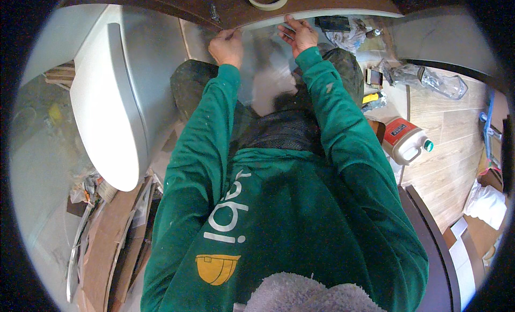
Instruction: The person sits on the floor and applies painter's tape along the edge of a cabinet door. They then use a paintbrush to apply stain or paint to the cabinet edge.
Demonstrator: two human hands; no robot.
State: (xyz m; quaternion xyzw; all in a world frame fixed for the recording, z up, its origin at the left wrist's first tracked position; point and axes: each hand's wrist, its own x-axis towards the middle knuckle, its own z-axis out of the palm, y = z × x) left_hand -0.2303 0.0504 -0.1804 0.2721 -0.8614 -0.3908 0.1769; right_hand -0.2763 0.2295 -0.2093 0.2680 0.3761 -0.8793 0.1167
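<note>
A dark brown panel (161, 2) spans the far side, with a narrow pale strip (343, 14) running along its near edge. My left hand (226, 47) is closed, with thumb and finger pinching at the left end of this strip. Farther right, my right hand (301, 35) has its fingers apart, and one fingertip touches the strip's edge from below. A cream roll of tape (267, 7) lies on the panel between and beyond the hands. Beside it, left, is a small crumpled clear scrap (214, 13).
At left stands a white toilet (104, 108), with cardboard pieces (110, 242) below it. To the right are a jug with a green cap (406, 143), a yellow-handled tool (370, 98), clear plastic wrapping (434, 81) and a wood-look floor (440, 116). My bent knees flank the hands.
</note>
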